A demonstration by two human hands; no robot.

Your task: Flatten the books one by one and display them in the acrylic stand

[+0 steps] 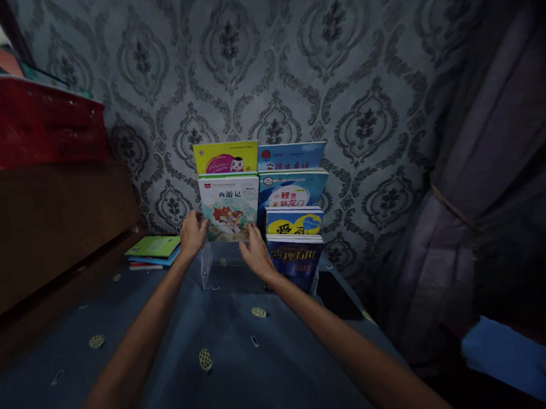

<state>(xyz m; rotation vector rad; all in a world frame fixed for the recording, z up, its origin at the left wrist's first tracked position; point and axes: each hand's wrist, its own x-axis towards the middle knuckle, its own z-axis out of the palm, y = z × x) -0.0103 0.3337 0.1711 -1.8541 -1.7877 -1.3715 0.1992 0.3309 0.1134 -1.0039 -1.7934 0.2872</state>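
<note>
A white and teal picture book [227, 207] stands upright in the left column of a clear tiered stand [226, 271]. At its left edge is my left hand [193, 234], thumb in front of the cover and fingers bent round the side. My right hand [258, 254] grips the lower right part of that same book, fingertips on the cover. Behind it rises a yellow book [227, 155]. The right column holds a light blue book [293, 156], a teal book [311, 184], a blue and yellow book [294, 221] and a dark blue book [294, 267] in steps.
To the left lies a small stack of books with a green one [154, 247] on top. A brown wooden box-like piece [50, 228] bears a red basket [40, 122]. Right of the stand is a flat black object [337, 296]. A tied curtain [473, 176] hangs at right.
</note>
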